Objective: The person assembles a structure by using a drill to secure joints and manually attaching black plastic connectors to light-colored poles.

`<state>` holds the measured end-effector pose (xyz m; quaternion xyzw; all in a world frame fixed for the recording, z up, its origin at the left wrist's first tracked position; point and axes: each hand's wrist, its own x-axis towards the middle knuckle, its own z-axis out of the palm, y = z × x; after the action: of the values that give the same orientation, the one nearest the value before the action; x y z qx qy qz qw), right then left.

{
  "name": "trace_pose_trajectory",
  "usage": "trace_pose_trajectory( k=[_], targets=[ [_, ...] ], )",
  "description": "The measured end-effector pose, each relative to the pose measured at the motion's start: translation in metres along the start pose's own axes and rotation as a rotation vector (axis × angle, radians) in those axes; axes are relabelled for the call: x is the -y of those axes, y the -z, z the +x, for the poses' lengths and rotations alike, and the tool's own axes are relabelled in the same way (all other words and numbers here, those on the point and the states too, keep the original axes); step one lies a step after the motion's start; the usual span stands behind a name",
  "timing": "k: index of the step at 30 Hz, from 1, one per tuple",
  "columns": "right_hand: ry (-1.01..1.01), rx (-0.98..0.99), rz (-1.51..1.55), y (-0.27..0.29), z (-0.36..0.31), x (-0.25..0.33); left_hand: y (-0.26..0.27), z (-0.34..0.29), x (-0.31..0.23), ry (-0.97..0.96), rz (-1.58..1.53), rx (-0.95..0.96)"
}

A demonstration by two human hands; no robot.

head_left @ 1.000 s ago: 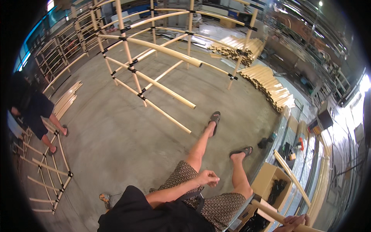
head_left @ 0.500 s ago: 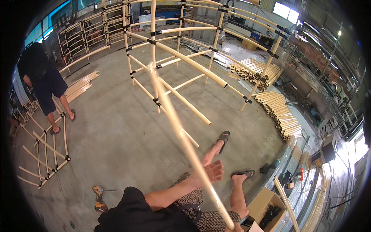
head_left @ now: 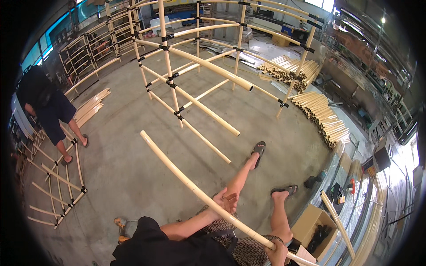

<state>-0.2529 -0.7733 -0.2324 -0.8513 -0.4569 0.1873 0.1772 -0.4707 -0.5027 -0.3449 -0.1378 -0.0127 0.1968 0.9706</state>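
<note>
A long cream pipe (head_left: 188, 184) slants across my lap, its free end out over the floor at the left. Its near end runs past my knee to the lower edge. My right hand (head_left: 278, 252) is wrapped around it near that end. My left hand (head_left: 227, 201) is open, palm turned up and fingers apart, just behind the pipe's middle; whether the pipe touches the wrist I cannot tell. Beside my right leg stands a cardboard box (head_left: 306, 217) with black fittings (head_left: 318, 237) inside. Another cream pipe (head_left: 337, 224) leans near the box.
A pipe frame (head_left: 170, 82) with black joints stands ahead, several pipe ends jutting toward me. Stacked pipes (head_left: 317, 117) lie at the right. A power drill (head_left: 120, 228) is on the floor at my left. A co-worker (head_left: 49, 97) bends over a smaller frame (head_left: 66, 206) at far left.
The pipe's free end has swung down and left, off the standing frame in view. My right hand has shifted slightly up and right; my left hand has moved left and stays open.
</note>
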Motion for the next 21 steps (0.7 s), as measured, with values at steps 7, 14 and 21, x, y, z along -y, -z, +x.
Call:
trace_pose_trajectory(
  k=[7,14,21],
  targets=[
    [-0.008,0.029,0.114,-0.004,0.002,0.017,-0.009,0.002,-0.011,-0.018,0.196,-0.023],
    [-0.016,0.021,0.077,-0.021,-0.015,-0.004,-0.017,-0.002,0.004,0.006,0.311,-0.121],
    [-0.134,0.003,-0.031,-0.008,-0.035,0.004,-0.030,-0.008,0.021,0.026,0.461,-0.228]
  ],
)
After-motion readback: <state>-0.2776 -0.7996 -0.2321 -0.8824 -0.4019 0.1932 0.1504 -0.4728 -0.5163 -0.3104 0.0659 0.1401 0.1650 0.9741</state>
